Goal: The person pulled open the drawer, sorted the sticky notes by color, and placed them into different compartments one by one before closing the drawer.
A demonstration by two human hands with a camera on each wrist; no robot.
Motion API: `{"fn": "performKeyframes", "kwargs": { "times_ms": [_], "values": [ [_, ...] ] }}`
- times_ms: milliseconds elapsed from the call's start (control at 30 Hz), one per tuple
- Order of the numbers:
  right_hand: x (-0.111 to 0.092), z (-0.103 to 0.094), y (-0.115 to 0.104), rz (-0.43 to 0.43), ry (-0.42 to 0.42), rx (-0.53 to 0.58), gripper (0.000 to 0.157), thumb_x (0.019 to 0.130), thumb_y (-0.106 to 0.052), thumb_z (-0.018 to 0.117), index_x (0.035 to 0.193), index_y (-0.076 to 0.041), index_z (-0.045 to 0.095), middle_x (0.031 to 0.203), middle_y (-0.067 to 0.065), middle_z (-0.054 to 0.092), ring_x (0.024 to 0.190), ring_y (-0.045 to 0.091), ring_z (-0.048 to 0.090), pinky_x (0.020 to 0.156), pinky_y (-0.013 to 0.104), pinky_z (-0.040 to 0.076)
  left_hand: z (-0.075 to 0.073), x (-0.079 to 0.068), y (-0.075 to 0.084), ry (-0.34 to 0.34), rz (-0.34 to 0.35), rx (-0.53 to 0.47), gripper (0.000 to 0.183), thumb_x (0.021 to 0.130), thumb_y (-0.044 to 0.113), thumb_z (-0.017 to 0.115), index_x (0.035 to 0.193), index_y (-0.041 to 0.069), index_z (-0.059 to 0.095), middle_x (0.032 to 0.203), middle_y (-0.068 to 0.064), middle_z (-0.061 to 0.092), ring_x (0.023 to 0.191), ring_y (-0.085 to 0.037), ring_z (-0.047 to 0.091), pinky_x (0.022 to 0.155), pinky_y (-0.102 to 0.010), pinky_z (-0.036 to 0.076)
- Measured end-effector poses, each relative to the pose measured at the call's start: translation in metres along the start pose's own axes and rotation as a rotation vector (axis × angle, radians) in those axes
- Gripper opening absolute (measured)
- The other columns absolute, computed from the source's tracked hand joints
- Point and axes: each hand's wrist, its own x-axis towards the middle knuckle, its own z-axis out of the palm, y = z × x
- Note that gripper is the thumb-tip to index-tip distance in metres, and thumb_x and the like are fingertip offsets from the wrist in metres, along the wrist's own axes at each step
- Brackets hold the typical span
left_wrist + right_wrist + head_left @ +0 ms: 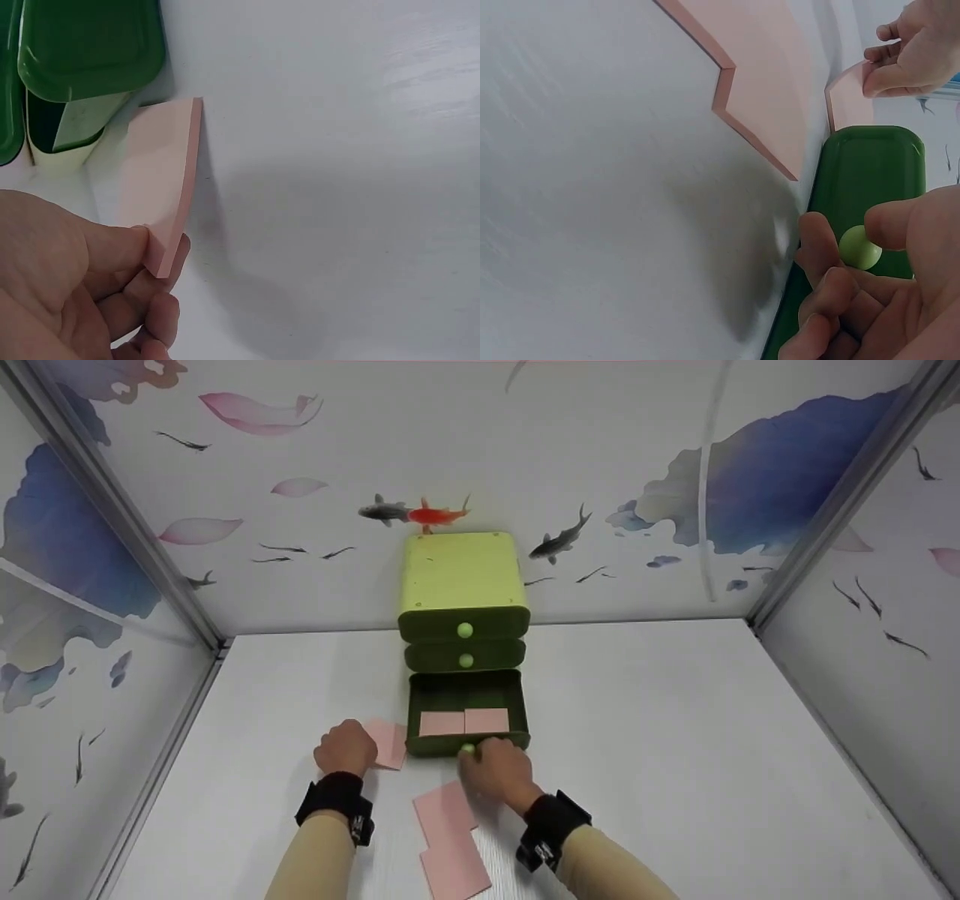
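Observation:
A pink sticky-note pad (pixel 159 165) is pinched at one end between the thumb and fingers of my left hand (pixel 346 747), just left of the pulled-out bottom drawer (pixel 431 745). My right hand (pixel 496 769) is at that drawer's front, thumb and fingers about its round light-green knob (pixel 860 248). The drawer belongs to a small cabinet (pixel 461 570) with a yellow-green top and dark green fronts. Inside the drawer, two pink pads (pixel 486 721) lie side by side.
Two more pink pads (pixel 455 866) lie touching on the white table (pixel 660 750), in front of the drawer between my forearms. The middle drawer (pixel 435 656) juts slightly below the top one. Printed walls (pixel 450 442) enclose the table at the back and sides.

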Motion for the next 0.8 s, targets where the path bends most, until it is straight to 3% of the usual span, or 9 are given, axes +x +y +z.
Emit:
{"fn": "performKeyframes", "kwargs": {
  "times_ms": [200,467,667,800],
  "values": [
    [0.0,0.0,-0.001,-0.017,0.006,0.007,0.05,0.098,-0.037,0.051,0.053,-0.02,0.039,0.049,-0.006,0.036,0.044,0.012,0.039,0.043,0.028,0.028,-0.011,0.0,0.0,-0.05,-0.015,-0.022,0.025,0.092,0.005,0.047,0.099,-0.006,0.068,0.095,-0.025,0.07,0.079,-0.03,0.065,0.071,-0.045,0.053],
    [0.001,0.001,-0.001,-0.01,-0.001,0.001,0.05,0.098,-0.038,0.051,0.053,-0.019,0.039,0.05,-0.006,0.035,0.045,0.012,0.038,0.044,0.029,0.028,-0.027,0.001,-0.001,-0.033,-0.02,-0.035,0.024,0.092,0.005,0.046,0.091,-0.004,0.069,0.085,-0.02,0.069,0.067,-0.022,0.054,0.056,-0.035,0.044],
    [0.001,0.001,-0.001,-0.018,0.013,-0.018,0.05,0.097,-0.037,0.053,0.053,-0.019,0.037,0.05,-0.006,0.033,0.045,0.013,0.038,0.044,0.029,0.028,-0.041,0.0,0.0,-0.049,-0.01,-0.066,0.023,0.09,0.002,0.045,0.081,-0.001,0.066,0.066,-0.009,0.056,0.059,-0.018,0.046,0.049,-0.029,0.037],
    [0.001,0.001,-0.001,-0.019,0.019,-0.029,0.051,0.097,-0.036,0.053,0.052,-0.019,0.036,0.05,-0.006,0.032,0.045,0.013,0.037,0.043,0.029,0.028,-0.051,-0.001,0.005,-0.047,0.007,-0.078,0.023,0.091,0.001,0.044,0.084,-0.002,0.065,0.063,-0.006,0.052,0.058,-0.017,0.045,0.048,-0.028,0.037]
  ]
}}
